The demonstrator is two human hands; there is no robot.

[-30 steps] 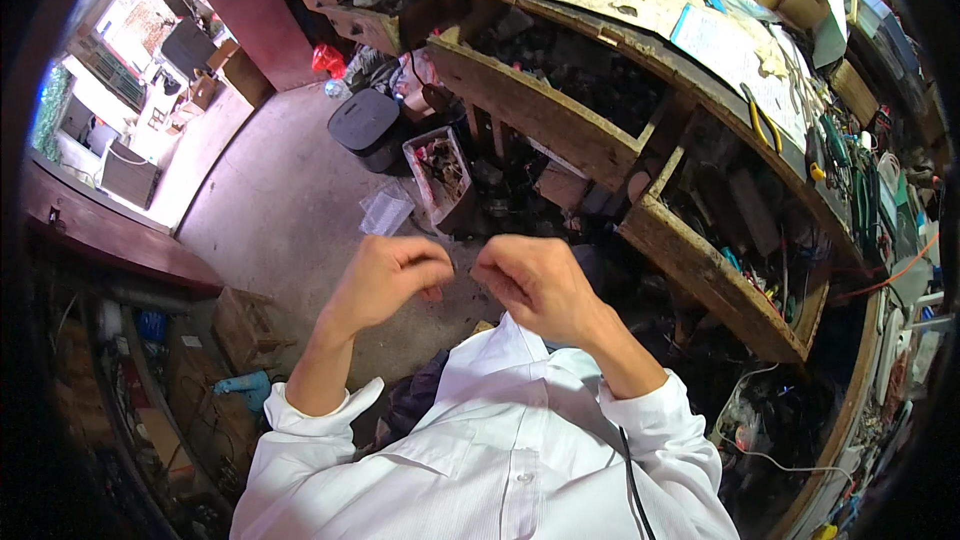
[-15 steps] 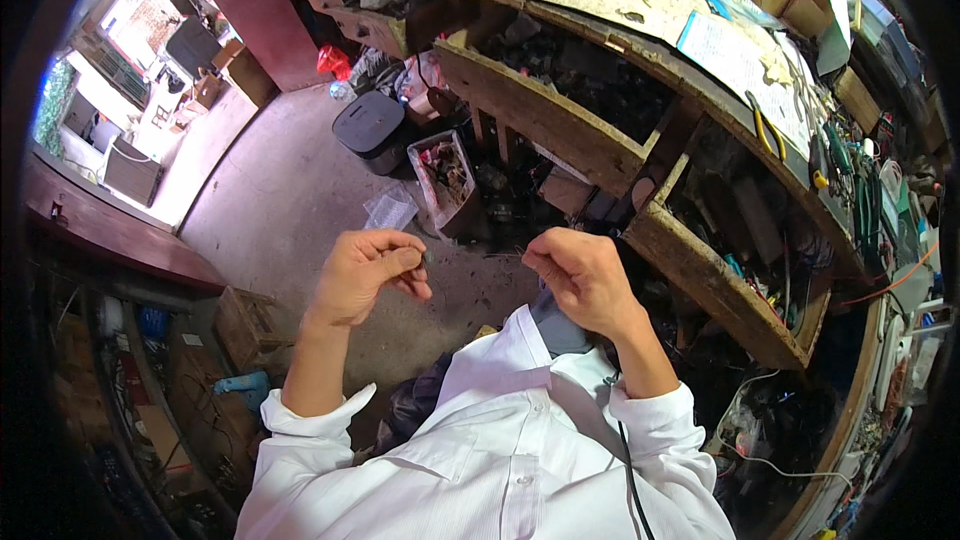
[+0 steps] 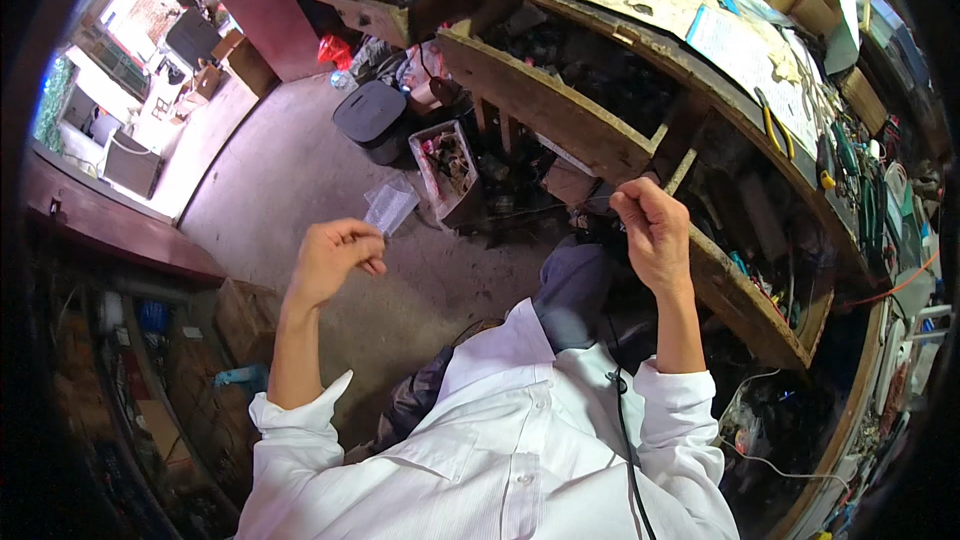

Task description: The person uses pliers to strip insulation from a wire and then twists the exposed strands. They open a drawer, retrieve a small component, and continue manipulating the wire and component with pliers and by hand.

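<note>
My left hand [image 3: 338, 260] is raised over the floor, its fingers curled in and thumb drawn close. Whatever it may hold is too small to make out. Farther right and a little higher, my right hand [image 3: 655, 230] pinches thumb and forefinger together in front of an open wooden drawer [image 3: 750, 295]. A faint thin strand [image 3: 590, 204] runs leftward from the right fingertips; whether it is thread or wire I cannot tell, and its far end is lost against the background.
A cluttered workbench [image 3: 610, 0] curves along the right, with yellow-handled pliers [image 3: 773, 125] and several tools. Below stand a black bin [image 3: 370, 115] and an open box of scraps [image 3: 462, 205]. A clear plastic bag [image 3: 391, 205] lies on the floor. Shelves [image 3: 165, 380] fill the left.
My hands have drawn apart: the right moved up and to the right, the left slightly left. The right hand now overlaps the drawer edge.
</note>
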